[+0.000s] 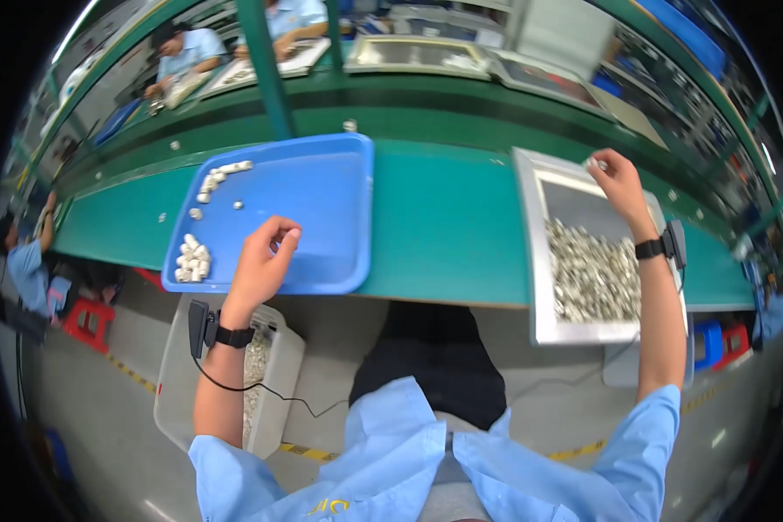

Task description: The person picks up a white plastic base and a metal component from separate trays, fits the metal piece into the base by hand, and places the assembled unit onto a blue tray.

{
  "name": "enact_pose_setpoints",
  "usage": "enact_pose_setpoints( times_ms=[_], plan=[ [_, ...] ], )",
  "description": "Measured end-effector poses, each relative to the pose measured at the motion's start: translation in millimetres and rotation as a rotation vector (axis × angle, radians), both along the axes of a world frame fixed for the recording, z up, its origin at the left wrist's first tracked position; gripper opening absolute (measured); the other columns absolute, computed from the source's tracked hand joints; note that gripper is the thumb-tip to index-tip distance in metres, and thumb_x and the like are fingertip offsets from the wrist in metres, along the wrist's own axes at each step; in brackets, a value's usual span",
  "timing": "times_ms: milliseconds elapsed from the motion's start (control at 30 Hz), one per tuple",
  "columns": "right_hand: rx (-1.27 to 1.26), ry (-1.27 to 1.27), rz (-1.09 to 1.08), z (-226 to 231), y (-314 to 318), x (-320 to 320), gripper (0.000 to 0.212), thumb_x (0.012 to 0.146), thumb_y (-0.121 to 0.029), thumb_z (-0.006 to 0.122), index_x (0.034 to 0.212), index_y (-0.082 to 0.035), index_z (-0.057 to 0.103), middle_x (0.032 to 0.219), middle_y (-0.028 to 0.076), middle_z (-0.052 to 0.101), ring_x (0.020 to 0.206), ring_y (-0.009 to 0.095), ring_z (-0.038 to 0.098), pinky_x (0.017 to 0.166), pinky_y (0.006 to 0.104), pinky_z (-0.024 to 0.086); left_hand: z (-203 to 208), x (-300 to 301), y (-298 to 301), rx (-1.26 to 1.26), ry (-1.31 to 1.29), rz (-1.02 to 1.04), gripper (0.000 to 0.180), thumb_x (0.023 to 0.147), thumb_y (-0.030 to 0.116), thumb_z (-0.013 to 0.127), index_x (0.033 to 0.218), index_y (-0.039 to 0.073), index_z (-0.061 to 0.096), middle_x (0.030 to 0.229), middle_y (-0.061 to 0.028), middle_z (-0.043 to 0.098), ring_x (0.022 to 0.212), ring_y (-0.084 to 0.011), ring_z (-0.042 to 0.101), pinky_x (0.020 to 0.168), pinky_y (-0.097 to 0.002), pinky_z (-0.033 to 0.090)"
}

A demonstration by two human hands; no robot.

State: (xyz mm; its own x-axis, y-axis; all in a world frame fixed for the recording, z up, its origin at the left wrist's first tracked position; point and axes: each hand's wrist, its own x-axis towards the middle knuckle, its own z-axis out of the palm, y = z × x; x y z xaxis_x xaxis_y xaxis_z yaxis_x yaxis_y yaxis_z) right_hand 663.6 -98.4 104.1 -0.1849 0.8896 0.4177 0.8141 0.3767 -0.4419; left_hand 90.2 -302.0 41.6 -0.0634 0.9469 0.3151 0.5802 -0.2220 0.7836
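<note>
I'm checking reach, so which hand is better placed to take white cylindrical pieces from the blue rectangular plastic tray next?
Probably the left hand: it is over the blue tray, near the white pieces, and looks empty. The right hand, at the silver-framed rectangular tray, apparently pinches a small silvery piece.

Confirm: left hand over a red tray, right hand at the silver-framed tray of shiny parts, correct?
No: the head view shows the left hand over a blue tray, not red; the right hand is at the silver-framed tray.
</note>
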Motion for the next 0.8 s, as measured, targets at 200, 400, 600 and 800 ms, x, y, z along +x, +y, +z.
enact_pose_setpoints(
  times_ms=[200, 400, 600, 800],
  plan=[
    [0.068, -0.058, -0.024, -34, 111, -33, 0.025, 0.09, -0.021, 0.066, 0.1, 0.001, 0.065, 0.074, 0.005, 0.061, 0.07, 0.01, 0.056, 0.064, 0.028, 0.045, -20, -122, 25, 0.21, 0.362, 0.33, 0.014, 0.092, 0.011, 0.061, 0.102, 0.001, 0.064, 0.092, -0.0108, 0.064, 0.082, -0.0208, 0.062, 0.073, -0.0333, 0.049],
    [-0.067, -0.223, -0.132, -58, 192, -74, 0.03, 0.089, -0.029, 0.062, 0.103, -0.003, 0.067, 0.092, 0.014, 0.071, 0.086, 0.029, 0.069, 0.079, 0.0386, 0.052, -6, -173, 71, 0.198, 0.649, 0.34, 0.017, 0.086, 0.006, 0.061, 0.103, 0.004, 0.066, 0.101, -0.0111, 0.065, 0.093, -0.0305, 0.061, 0.083, -0.041, 0.049],
    [-0.144, -0.428, -0.241, -96, 237, -68, 0.034, 0.089, -0.032, 0.061, 0.11, -0.005, 0.065, 0.105, 0.017, 0.069, 0.101, 0.036, 0.066, 0.085, 0.0423, 0.052, -3, -182, 132, 0.159, 0.984, 0.287, 0.021, 0.084, 0.007, 0.062, 0.104, 0.006, 0.068, 0.105, -0.0093, 0.065, 0.104, -0.0303, 0.058, 0.09, -0.0412, 0.046],
    [-0.133, -0.406, -0.181, -89, 216, -35, 0.046, 0.091, -0.032, 0.062, 0.128, -0.004, 0.057, 0.113, 0.019, 0.067, 0.105, 0.034, 0.064, 0.089, 0.0411, 0.05, -23, -172, 181, 0.114, 1.133, 0.217, 0.025, 0.081, 0.01, 0.065, 0.105, 0.008, 0.069, 0.106, -0.0096, 0.066, 0.107, -0.0316, 0.057, 0.091, -0.042, 0.046]
  ],
)
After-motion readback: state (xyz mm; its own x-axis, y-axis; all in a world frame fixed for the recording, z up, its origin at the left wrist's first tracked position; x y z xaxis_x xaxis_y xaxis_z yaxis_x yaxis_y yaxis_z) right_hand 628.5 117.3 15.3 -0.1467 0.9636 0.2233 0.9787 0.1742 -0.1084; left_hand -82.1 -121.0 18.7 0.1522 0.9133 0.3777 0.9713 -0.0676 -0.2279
